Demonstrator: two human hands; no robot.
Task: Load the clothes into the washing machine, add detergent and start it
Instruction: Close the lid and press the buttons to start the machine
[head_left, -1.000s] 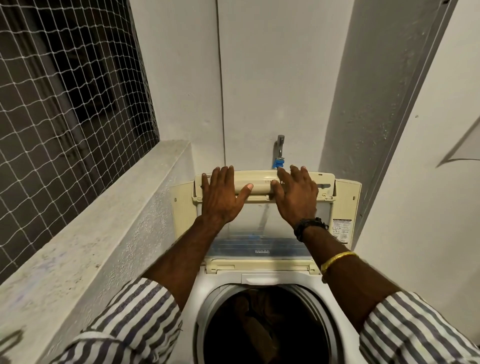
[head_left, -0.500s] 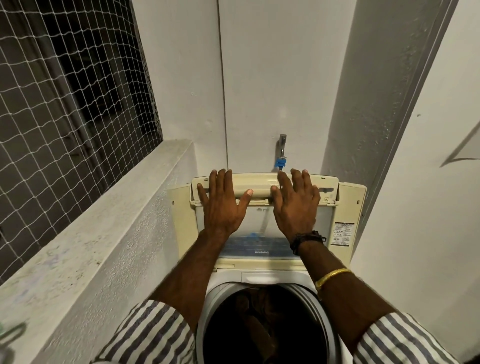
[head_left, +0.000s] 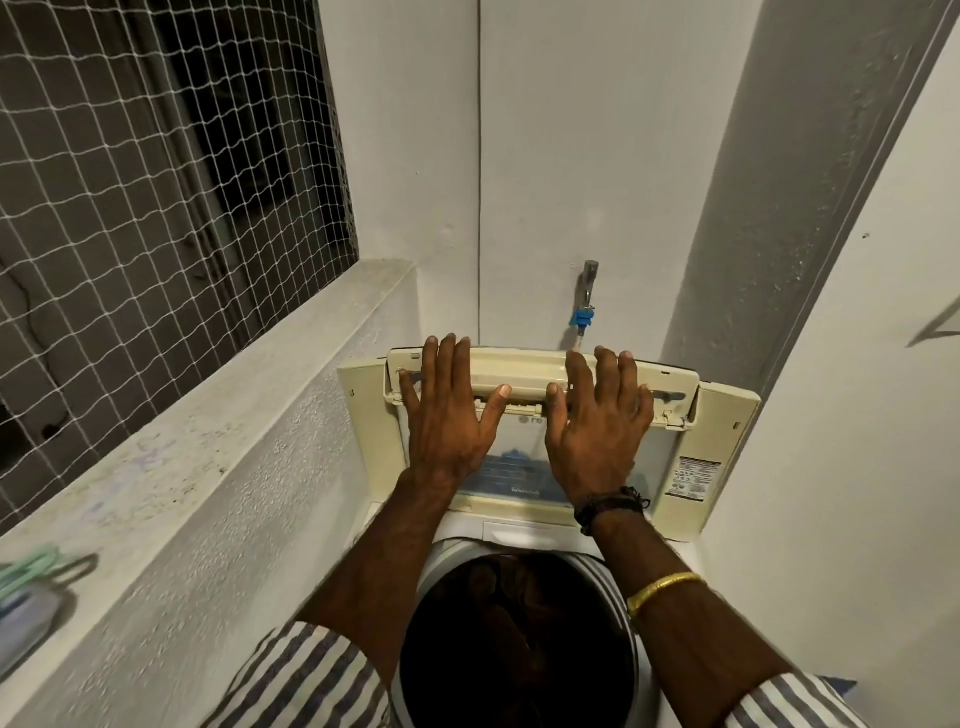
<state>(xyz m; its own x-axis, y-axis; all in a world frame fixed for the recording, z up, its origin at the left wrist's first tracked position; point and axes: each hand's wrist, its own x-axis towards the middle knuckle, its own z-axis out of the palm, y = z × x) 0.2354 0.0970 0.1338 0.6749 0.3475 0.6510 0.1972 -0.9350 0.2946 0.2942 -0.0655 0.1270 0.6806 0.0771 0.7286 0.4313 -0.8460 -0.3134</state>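
Observation:
A top-loading washing machine stands below me with its cream lid (head_left: 524, 371) folded up against the back wall. My left hand (head_left: 449, 415) and my right hand (head_left: 597, 421) lie flat on the raised lid, fingers spread, fingertips over its top handle bar. Neither hand holds anything. The round drum opening (head_left: 519, 649) is dark; dim brownish clothes lie inside it. No detergent is in sight.
A metal tap with a blue hose connector (head_left: 584, 312) sits on the wall behind the lid. A speckled concrete ledge (head_left: 208, 431) runs along the left under a netted window (head_left: 145, 182). Green clothes pegs (head_left: 26, 571) lie on the ledge. White walls close in on the right.
The view has tilted so the lid and hands sit a little lower and closer. Both hands slid slightly along the lid, still flat on it. The pegs have come into sight.

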